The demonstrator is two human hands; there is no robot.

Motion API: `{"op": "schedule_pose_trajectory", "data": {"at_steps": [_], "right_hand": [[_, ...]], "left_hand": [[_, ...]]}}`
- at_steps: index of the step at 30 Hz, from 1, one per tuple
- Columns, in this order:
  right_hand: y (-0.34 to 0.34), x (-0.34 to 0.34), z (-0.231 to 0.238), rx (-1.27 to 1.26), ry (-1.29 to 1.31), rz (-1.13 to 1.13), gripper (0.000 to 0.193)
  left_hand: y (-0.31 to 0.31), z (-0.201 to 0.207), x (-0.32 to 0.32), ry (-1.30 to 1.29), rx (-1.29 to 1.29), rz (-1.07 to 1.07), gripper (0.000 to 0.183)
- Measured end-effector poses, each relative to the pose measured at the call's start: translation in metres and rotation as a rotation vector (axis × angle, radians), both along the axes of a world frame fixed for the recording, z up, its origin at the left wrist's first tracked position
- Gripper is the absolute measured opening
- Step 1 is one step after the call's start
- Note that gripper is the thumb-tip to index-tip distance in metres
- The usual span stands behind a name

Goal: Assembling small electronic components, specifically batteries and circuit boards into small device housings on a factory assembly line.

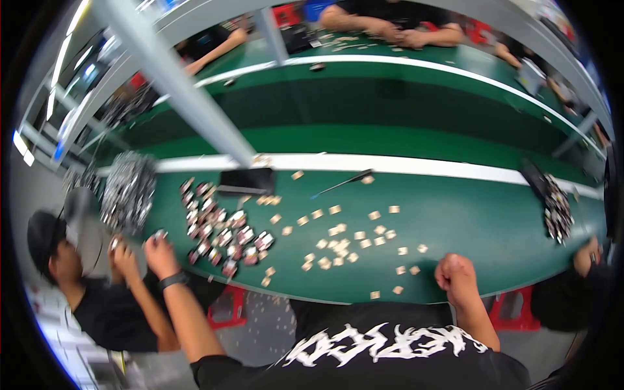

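My left hand (161, 257), with a dark band at its wrist, reaches out to the left past the table's edge. Its fingers pinch a small dark-and-white piece (159, 235), blurred and too small to name. To the right of it lies a pile of small dark red, black and white parts (224, 235). My right hand (456, 275) rests closed at the near edge of the green table (455, 214); whatever its fingers might hold is hidden. Small beige squares (338, 247) lie scattered between my hands.
A black box-like object (247, 181) and a thin blue-tipped tool (341, 184) lie at the back. Silvery packets (129, 192) are heaped left; dark metallic parts (558, 208) lie far right. A grey post (175, 84) slants overhead. A person (97, 305) works at left.
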State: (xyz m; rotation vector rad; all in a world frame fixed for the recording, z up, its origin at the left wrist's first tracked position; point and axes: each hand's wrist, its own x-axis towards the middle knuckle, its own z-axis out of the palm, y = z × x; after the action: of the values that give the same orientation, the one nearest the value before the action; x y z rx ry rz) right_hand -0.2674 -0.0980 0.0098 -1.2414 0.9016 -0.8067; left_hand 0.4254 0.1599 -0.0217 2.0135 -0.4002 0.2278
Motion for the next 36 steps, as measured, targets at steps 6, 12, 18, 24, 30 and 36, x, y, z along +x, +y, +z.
{"op": "schedule_pose_trajectory", "data": {"at_steps": [6, 12, 18, 24, 30, 36], "right_hand": [[-0.006, -0.038, 0.014, 0.063, 0.091, -0.040, 0.041], [-0.035, -0.127, 0.042, -0.210, 0.600, -0.470, 0.033], [-0.119, -0.259, -0.011, -0.636, 1.423, -0.991, 0.030], [-0.133, -0.309, -0.006, -0.497, 1.612, -0.984, 0.031], [-0.120, -0.340, -0.008, -0.618, 1.522, -0.880, 0.023], [-0.115, -0.348, -0.013, -0.821, 1.511, -0.809, 0.014]], "left_hand": [[0.016, -0.047, 0.115, 0.013, 0.699, -0.090, 0.030], [-0.030, 0.000, 0.041, -0.196, 1.099, -0.012, 0.056], [-0.049, 0.071, -0.050, -0.315, 0.923, 0.072, 0.052], [-0.044, 0.120, -0.155, -0.438, 0.616, -0.081, 0.039], [-0.042, 0.110, -0.200, -0.413, 0.413, -0.172, 0.038], [-0.074, 0.114, -0.235, -0.377, 0.407, -0.169, 0.041]]}}
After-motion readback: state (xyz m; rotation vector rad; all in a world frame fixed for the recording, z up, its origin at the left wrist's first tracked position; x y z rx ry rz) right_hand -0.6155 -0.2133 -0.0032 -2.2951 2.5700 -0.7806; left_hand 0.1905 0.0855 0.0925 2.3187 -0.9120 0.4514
